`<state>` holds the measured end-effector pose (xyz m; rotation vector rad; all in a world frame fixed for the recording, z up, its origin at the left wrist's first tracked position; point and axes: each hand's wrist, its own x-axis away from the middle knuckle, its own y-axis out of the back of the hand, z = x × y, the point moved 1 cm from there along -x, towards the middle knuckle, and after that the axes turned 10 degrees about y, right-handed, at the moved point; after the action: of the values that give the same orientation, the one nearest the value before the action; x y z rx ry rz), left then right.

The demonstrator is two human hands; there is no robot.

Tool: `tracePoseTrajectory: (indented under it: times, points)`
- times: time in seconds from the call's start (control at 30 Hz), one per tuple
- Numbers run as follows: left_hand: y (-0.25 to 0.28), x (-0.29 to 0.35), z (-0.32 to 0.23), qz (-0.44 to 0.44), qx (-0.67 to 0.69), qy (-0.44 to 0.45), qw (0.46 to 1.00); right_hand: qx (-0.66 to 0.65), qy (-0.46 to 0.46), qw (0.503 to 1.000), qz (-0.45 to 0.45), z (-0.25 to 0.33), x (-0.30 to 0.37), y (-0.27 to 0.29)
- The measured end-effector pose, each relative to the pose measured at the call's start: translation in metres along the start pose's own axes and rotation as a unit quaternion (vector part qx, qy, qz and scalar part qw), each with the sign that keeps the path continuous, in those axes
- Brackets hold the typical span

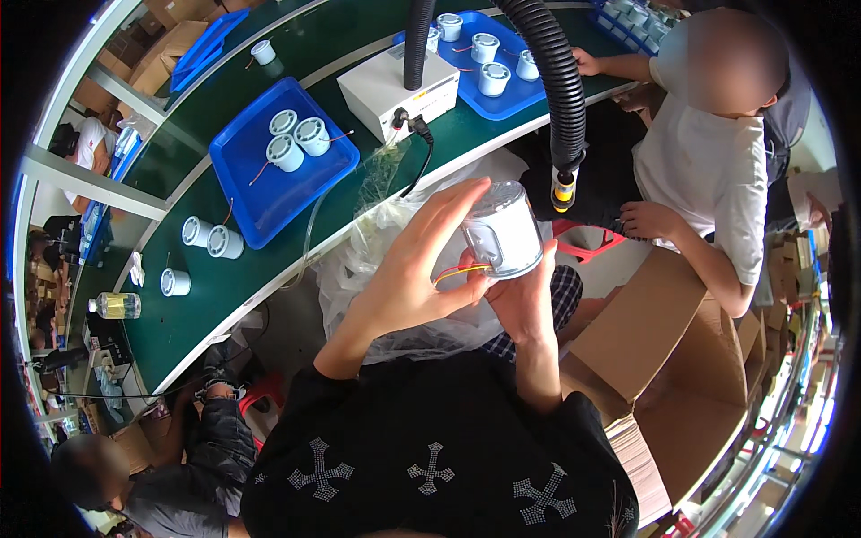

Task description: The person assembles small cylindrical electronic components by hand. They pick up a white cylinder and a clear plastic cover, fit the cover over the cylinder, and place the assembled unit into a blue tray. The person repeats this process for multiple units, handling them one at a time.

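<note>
I have a white cylindrical plastic part with a clear wrap [504, 231] raised between both hands, off the desk and in front of its near edge. My left hand [414, 269] is spread, fingers curved over the part's left side. My right hand [525, 291] cups it from below, pinching it with the thumb. Red and yellow wires [459, 270] trail from its base. The green desk [233, 278] carries a blue plastic tray [242, 188] holding similar white parts.

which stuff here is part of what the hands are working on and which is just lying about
In hand:
left hand
right hand
white cylindrical part
its red and yellow wires

Lying about:
blue tray
water bottle
white box unit
cardboard box
</note>
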<state>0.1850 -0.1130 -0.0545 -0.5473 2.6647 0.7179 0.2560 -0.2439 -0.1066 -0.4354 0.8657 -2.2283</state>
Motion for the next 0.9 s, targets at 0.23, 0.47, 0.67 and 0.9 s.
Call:
tracePoseTrajectory:
  times: [0.23, 0.47, 0.67, 0.9]
  points:
    - [-0.001, -0.001, 0.001, -0.017, -0.008, -0.043, 0.999, 0.017, 0.028, 0.999, 0.02, 0.005, -0.001, -0.007]
    - [-0.001, -0.002, 0.004, -0.04, -0.011, -0.043, 0.998, 0.038, 0.028, 0.998, 0.039, 0.003, -0.001, -0.003]
    - [0.003, -0.001, 0.008, -0.041, -0.011, -0.058, 0.997, 0.048, 0.032, 0.996, 0.068, -0.001, 0.0, 0.007]
    - [0.005, 0.003, 0.014, -0.028, 0.046, -0.073, 0.996, 0.069, 0.087, 0.991, 0.077, 0.002, 0.006, 0.001]
